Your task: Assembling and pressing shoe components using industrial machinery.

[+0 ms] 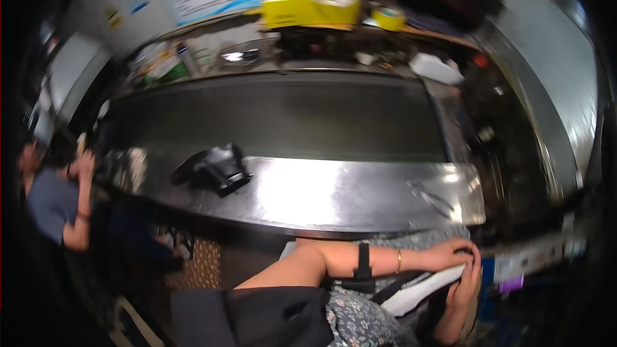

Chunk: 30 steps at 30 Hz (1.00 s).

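Note:
My left arm [334, 260] reaches across to the right, with a black strap and a thin gold bracelet on it. The fingers of my left hand [450, 254] are curled over, meeting the fingertips of my right hand [464, 289]. Between the hands a white strip [424, 292], cloth-like with a dark edge, runs down toward my body. Its upper end lies within my right hand's curved fingers. What the left fingers hold, if anything, is hidden. On the metal worktop [302, 193] just ahead lies a thin metal tool [434, 199] with two arms, blurred.
A crumpled glossy black object [215, 170] lies on the worktop's left part. Behind is a dark flat panel [276, 115]. Along the back stand a yellow box [312, 9], a roll of yellow tape [389, 19] and a white bottle [436, 69]. Another person [58, 199] is at far left.

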Each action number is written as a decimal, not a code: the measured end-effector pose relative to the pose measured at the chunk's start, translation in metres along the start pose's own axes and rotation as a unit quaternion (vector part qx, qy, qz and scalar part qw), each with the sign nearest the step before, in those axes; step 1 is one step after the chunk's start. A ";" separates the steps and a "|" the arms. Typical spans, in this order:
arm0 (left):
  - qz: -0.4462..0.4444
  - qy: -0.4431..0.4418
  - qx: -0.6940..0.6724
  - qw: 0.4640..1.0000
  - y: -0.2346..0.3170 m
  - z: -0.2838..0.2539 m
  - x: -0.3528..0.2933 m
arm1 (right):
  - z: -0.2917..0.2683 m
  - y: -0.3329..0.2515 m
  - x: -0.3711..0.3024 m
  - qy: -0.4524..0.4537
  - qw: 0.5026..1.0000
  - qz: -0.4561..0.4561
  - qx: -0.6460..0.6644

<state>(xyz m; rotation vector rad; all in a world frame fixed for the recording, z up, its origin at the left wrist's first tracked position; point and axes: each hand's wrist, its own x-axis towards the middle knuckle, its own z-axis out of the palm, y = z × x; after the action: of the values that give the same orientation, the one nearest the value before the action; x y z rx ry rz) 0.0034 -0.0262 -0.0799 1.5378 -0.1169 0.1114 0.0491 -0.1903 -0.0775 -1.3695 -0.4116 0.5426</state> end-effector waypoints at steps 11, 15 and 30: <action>0.211 -0.165 0.071 0.961 0.023 -0.004 -0.006 | -0.027 -0.091 -0.119 0.081 0.990 0.112 0.000; 0.040 0.048 0.388 0.919 -0.048 -0.102 0.021 | -0.060 -0.058 -0.110 0.091 0.985 0.143 0.023; -0.030 0.064 0.609 0.790 -0.133 -0.161 0.008 | -0.119 0.010 0.121 0.165 0.959 -0.060 0.224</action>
<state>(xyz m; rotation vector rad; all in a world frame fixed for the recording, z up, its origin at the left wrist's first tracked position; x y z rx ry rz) 0.0319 0.1307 -0.2155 2.8277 0.1594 0.2716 0.2142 -0.2142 -0.1109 -0.9642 -0.0871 0.2756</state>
